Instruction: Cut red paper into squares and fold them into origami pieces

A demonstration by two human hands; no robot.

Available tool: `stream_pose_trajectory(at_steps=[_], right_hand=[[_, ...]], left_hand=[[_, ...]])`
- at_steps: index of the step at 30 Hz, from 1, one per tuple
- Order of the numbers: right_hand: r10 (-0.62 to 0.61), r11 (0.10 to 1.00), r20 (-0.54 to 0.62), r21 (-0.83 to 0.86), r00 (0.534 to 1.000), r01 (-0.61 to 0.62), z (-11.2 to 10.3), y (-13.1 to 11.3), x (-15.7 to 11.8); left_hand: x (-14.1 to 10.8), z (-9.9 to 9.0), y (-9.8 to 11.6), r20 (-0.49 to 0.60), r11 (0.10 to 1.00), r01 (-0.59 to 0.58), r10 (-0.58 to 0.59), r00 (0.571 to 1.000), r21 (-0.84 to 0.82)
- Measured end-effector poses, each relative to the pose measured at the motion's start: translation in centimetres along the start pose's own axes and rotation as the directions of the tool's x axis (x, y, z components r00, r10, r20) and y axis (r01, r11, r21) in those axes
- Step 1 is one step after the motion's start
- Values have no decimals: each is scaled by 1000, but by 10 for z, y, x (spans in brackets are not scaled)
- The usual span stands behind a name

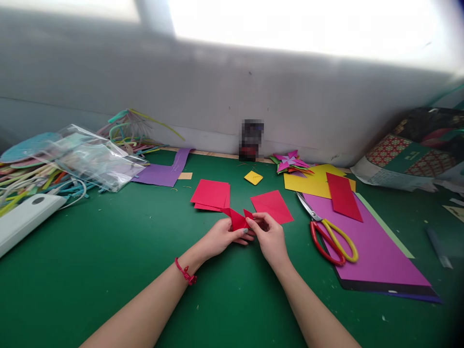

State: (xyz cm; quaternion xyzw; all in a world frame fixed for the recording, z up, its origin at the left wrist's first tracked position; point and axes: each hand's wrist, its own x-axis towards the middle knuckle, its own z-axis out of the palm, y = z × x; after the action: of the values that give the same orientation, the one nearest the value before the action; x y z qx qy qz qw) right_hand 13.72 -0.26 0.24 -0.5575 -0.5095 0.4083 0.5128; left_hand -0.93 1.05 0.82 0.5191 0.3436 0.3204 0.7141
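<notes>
Between my two hands is a folded piece of red paper, held above the green table with a pointed flap standing up on each side. My left hand pinches its left part, thumb on top and fingers beneath. On the right edge, the thumb and fingertips of my right hand close on a small flap. Just behind my left hand lies a stack of red paper squares. A single creased red square rests beyond my right hand. Further back sits a small folded yellow paper piece.
Scissors with red and yellow handles lie on purple sheets at the right. Behind them are yellow paper and folded paper stars. Pipe cleaners, a plastic bag and a white device fill the left.
</notes>
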Motion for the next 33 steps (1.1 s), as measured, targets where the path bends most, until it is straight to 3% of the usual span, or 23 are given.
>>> stream_pose_trajectory(at_steps=[15,18,23,33], right_hand=[[-11,998,22,70,1000,9,-2,4,5],[-84,992,105,107,991,72,-7,2,6],[-207,974,275,153,939,170,-17,-2,9],[-185,977,251,147,950,152,-17,2,9]], left_hand=[[-1,1,6,-41,998,17,-20,999,-56],[-3,1,10,-48,995,46,-50,998,-87],[-5,-2,11,7,993,70,-70,998,-100],[-5,0,11,10,996,44,-44,999,-73]])
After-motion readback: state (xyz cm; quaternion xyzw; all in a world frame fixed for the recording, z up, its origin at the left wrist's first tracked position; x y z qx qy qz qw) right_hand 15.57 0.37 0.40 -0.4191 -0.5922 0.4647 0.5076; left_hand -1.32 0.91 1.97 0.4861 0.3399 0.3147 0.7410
